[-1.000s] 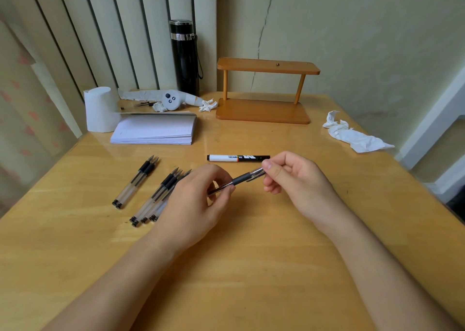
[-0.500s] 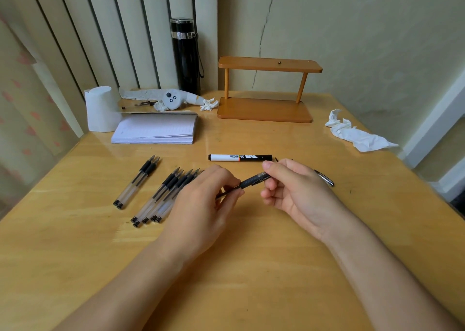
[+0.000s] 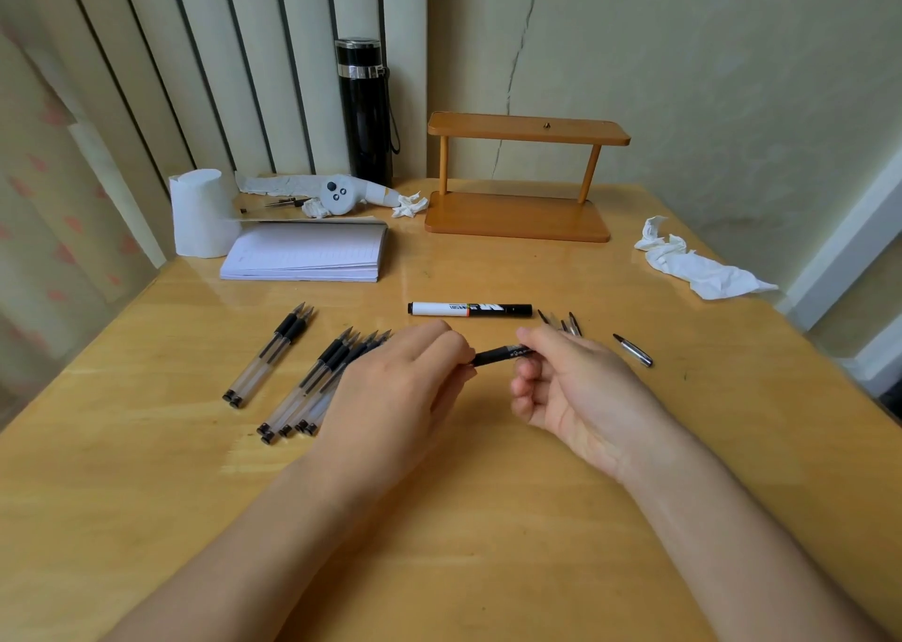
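One black pen [image 3: 500, 354] is held level just in front of the marker [image 3: 468, 309]. The left hand [image 3: 400, 387], back up and fingers curled, pinches its left end. The right hand [image 3: 581, 387], palm turned inward, pinches the other end between thumb and forefinger. White print on pen and marker is too small to read. Left of the marker lie a pair of clear pens [image 3: 268, 353] and a cluster of clear pens [image 3: 337, 352], at least four, partly hidden. To the marker's right, one metal pen tip [image 3: 633, 350] lies alone, with a bunch of tips [image 3: 572, 323] nearer.

Two hands [image 3: 400, 392] [image 3: 585, 397], one marker [image 3: 469, 309], one flask [image 3: 365, 124]
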